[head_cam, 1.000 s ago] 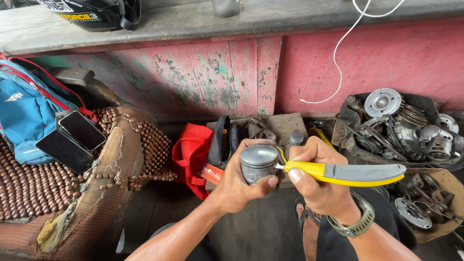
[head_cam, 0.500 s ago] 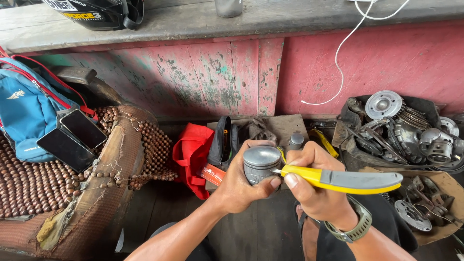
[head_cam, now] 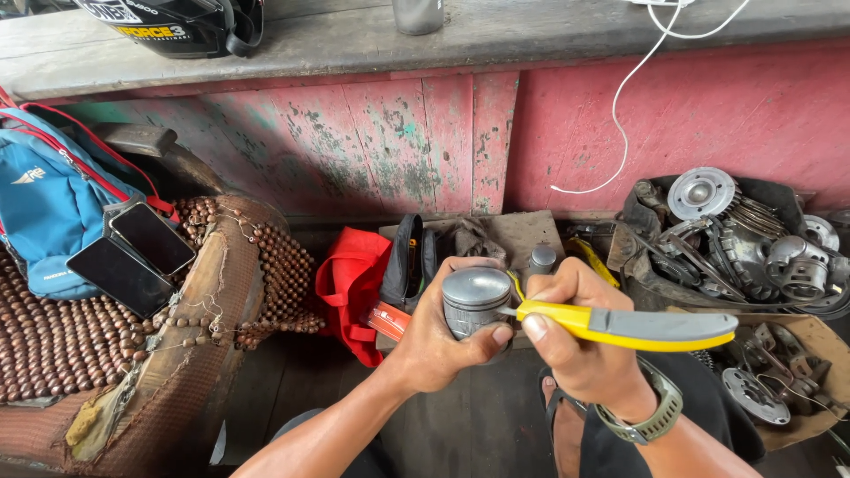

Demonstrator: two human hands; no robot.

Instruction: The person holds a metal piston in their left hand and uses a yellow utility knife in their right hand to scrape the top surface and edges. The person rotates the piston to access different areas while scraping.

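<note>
Gripping a grey metal piston (head_cam: 475,298) in the left hand (head_cam: 431,341), fingers curling round its skirt and thumb (head_cam: 496,338) pressing against its right side, crown facing up, raised above the lap in front of the red wall (head_cam: 708,115). Pinching a yellow-handled tool (head_cam: 620,325) in the right hand (head_cam: 580,341), thumb (head_cam: 534,327) pressing on the handle, fingers wrapping beneath, working end touching the piston's right edge, just above the left thumb. Judging the step: keeping the piston clamped firmly, steadying both hands against each other, easing the tip in gently to avoid slipping onto the thumb or scratching the metal. Sitting beside a heap of engine parts (head_cam: 744,235) at right, two phones (head_cam: 133,257) on a beaded seat (head_cam: 53,336) at left
</note>
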